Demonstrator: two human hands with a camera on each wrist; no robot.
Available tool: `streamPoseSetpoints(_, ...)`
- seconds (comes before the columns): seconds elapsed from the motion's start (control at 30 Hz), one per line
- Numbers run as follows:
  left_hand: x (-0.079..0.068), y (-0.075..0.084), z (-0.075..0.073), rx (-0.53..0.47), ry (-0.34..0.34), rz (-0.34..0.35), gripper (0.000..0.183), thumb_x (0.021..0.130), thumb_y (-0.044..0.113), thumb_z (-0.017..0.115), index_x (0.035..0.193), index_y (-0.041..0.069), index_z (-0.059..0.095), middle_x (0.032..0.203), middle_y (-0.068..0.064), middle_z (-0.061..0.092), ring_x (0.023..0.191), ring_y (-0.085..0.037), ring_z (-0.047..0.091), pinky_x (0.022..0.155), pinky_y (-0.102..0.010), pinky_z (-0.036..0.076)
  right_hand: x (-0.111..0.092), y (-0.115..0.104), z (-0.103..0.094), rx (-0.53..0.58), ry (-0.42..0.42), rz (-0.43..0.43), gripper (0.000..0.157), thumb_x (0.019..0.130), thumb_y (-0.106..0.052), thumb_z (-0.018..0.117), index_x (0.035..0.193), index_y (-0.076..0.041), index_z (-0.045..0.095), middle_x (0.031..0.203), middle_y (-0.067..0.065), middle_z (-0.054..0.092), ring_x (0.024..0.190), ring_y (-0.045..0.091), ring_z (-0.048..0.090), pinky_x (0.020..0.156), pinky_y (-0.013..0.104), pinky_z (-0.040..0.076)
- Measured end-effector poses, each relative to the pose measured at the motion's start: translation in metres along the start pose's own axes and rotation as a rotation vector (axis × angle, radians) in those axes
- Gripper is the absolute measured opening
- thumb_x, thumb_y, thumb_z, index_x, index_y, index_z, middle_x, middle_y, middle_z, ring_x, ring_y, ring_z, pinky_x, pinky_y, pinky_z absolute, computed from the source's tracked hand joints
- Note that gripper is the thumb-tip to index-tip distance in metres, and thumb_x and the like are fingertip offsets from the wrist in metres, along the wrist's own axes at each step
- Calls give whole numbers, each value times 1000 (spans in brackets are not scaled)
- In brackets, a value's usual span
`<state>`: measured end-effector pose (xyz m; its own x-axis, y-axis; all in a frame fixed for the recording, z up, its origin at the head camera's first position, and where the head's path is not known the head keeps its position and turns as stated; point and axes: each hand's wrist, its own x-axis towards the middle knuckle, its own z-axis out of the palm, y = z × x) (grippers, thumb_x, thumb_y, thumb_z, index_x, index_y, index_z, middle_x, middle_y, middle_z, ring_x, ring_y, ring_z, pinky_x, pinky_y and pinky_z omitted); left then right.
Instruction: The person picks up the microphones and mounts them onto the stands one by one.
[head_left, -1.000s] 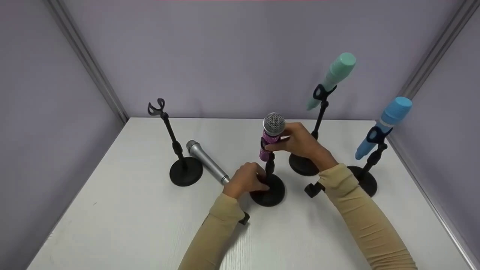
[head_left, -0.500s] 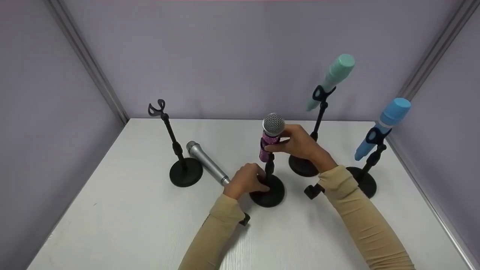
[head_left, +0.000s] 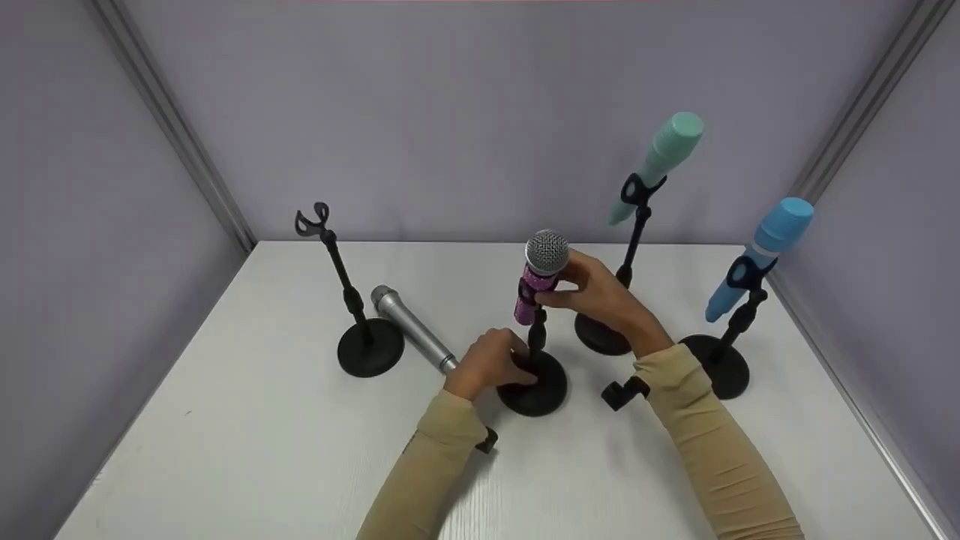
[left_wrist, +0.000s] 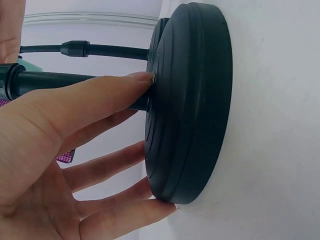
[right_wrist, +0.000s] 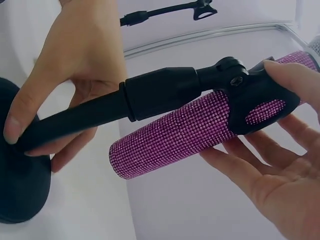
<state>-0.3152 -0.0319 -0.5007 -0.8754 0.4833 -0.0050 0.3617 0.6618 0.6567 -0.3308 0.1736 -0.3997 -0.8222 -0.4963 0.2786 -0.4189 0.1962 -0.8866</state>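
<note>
A microphone (head_left: 526,309) with a purple rhinestone handle and silver mesh head sits in the clip (right_wrist: 250,87) of a black desk stand, tilted with its head up. My right hand (head_left: 604,296) holds it near the head, thumb at the clip and fingers under the handle. Lower down, my left hand (head_left: 491,360) grips the same stand's round base (left_wrist: 200,110). Its thumb presses beside the pole and its other fingers reach to the rim. A silver microphone (head_left: 412,326) lies on the white table just left of that hand, its lower end partly hidden.
At the left stands another black stand (head_left: 365,341) with an unfilled clip. A mint-green microphone (head_left: 667,150) rests in a stand behind my right hand. Farther right, a blue microphone (head_left: 780,229) sits in its stand. Grey walls (head_left: 450,112) border the table's back and sides.
My right forearm has shifted slightly left, and the head view has moved a little. Both hands stay at the same stand and microphone.
</note>
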Motion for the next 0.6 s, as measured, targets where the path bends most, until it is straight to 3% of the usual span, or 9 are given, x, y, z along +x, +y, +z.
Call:
streamPoseSetpoints(0.17, -2, -1, 2, -3, -10, -26, 21, 75, 19, 92, 91, 10, 82, 78, 6, 74, 74, -7, 54, 70, -24, 48, -3, 3, 3, 46, -5, 24, 55, 89, -7, 80, 140, -9, 59, 129, 6, 66, 124, 22, 64, 106, 35, 52)
streamPoseSetpoints(0.6, 0, 3, -1, -16, -6, -15, 21, 75, 17, 92, 93, 9, 82, 80, 2, 77, 72, -8, 58, 70, -25, 52, -5, 4, 2, 94, 26, 27, 58, 91, -7, 77, 145, -11, 55, 131, 5, 66, 129, 23, 62, 108, 40, 52)
